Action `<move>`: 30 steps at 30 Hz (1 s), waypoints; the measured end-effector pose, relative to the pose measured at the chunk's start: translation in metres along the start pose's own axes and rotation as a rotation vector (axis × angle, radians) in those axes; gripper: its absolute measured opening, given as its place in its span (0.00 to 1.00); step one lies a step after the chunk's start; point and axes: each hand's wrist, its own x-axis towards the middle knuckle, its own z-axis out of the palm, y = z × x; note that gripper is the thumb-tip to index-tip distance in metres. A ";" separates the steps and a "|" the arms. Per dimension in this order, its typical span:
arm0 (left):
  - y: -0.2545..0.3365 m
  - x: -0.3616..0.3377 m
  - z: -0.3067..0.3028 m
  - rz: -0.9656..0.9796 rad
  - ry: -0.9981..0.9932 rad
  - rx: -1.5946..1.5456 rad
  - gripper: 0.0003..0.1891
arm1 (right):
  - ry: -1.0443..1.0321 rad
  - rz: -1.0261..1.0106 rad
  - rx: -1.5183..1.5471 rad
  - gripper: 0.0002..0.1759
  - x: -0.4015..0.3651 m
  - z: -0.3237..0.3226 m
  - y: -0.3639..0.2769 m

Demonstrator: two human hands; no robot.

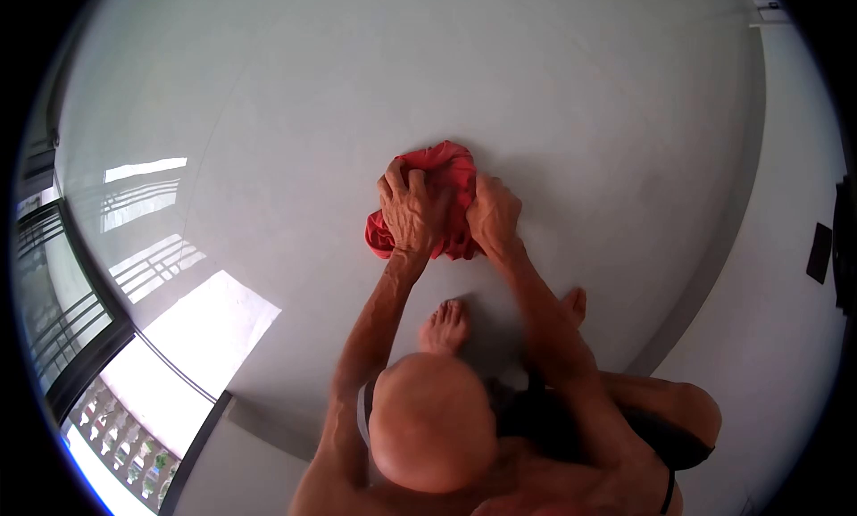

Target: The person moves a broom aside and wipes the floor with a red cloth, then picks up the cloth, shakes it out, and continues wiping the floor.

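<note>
A crumpled red cloth (453, 172) lies bunched on the smooth grey floor. My left hand (408, 212) presses down on the cloth's left part, its fingers bent into the folds. At the cloth's right edge, my right hand (494, 212) is closed round a fold, with its fingertips hidden. Both arms reach forward from my crouched body, and the hands are a short distance apart.
My bare foot (445, 327) stands on the floor (295, 79) just behind the cloth. On the left, light falls through a dark-framed doorway (89, 337). A white wall (777, 221) with a grey skirting (714, 288) runs along the right.
</note>
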 end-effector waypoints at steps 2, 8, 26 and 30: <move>0.008 0.024 0.008 -0.022 0.030 -0.043 0.22 | 0.020 -0.007 0.015 0.08 0.029 0.001 -0.001; 0.023 0.111 0.030 0.008 0.047 -0.026 0.18 | 0.013 0.049 -0.036 0.05 0.134 0.012 0.011; 0.024 0.085 0.027 0.050 -0.066 0.018 0.09 | -0.084 -0.023 0.027 0.05 0.116 0.004 0.010; 0.013 0.021 0.010 0.081 -0.110 0.025 0.08 | -0.124 -0.015 -0.015 0.06 0.055 -0.002 0.006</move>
